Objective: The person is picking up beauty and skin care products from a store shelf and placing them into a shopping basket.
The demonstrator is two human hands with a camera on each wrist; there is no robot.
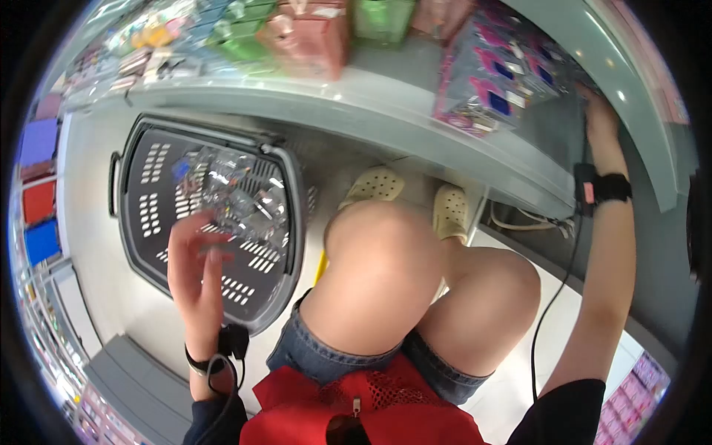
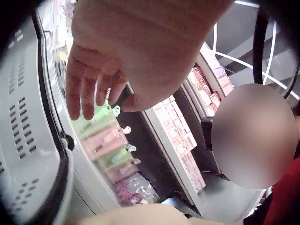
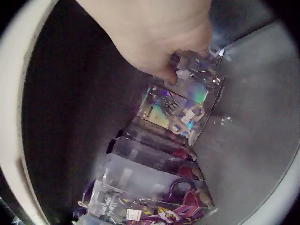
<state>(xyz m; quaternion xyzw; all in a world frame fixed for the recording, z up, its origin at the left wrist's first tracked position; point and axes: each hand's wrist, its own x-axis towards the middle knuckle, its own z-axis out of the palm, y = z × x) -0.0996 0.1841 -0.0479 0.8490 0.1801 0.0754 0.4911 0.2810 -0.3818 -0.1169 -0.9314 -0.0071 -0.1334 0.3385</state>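
My right hand (image 1: 599,122) reaches deep into the shelf at the right, partly hidden by the shelf above. In the right wrist view the right hand (image 3: 164,37) has thumb and fingers bent round the end of a clear plastic packet (image 3: 187,70) with shiny holographic backing; some fingertips are hidden behind it. Another holographic packet (image 3: 161,110) lies against it. My left hand (image 1: 194,271) hovers over the dark shopping basket (image 1: 148,248), fingers loosely bent and holding nothing. Inside the basket lie several clear plastic packages (image 1: 248,196).
Green and pink boxed bags (image 1: 308,37) line the shelf (image 1: 371,96). Purple-pink packages (image 1: 489,81) stand nearer the right hand. Bent knees (image 1: 386,274) and clogs (image 1: 449,211) are below the shelf edge. A black cable (image 1: 549,311) hangs from the right wrist.
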